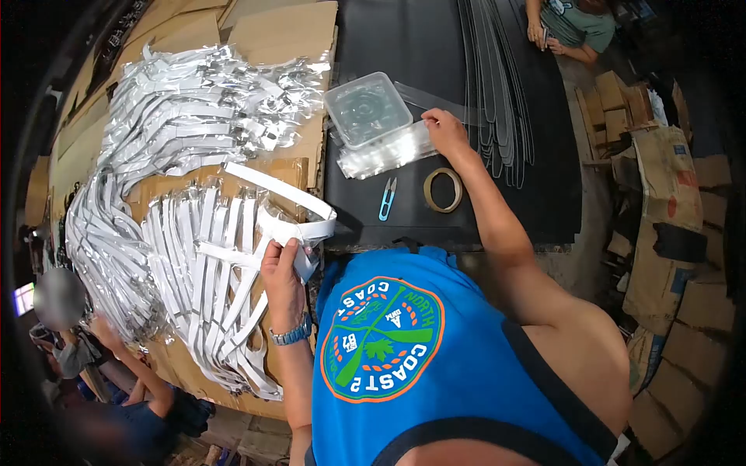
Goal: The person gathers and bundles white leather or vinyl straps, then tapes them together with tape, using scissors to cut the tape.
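My left hand (282,276), with a watch on its wrist, is closed on a white strap (289,229) that loops above my fingers. Farther right, my right hand (447,130) pinches the right end of a stack of clear plastic bags (388,154). On that stack's upper part rests a square clear plastic container (369,109). A blue thread snipper (387,199) and a roll of tape (443,190) lie on the black mat near me. White straps, several in clear wrapping, form a spread pile (175,116) and a lower bundle (206,272) at left.
Long dark strips (497,85) lie across the right side of the black mat (420,46). Cardboard (287,27) lies under the strap piles. One person (579,27) is at the top right, another (148,396) at the lower left. Cardboard boxes (660,194) stand on the right.
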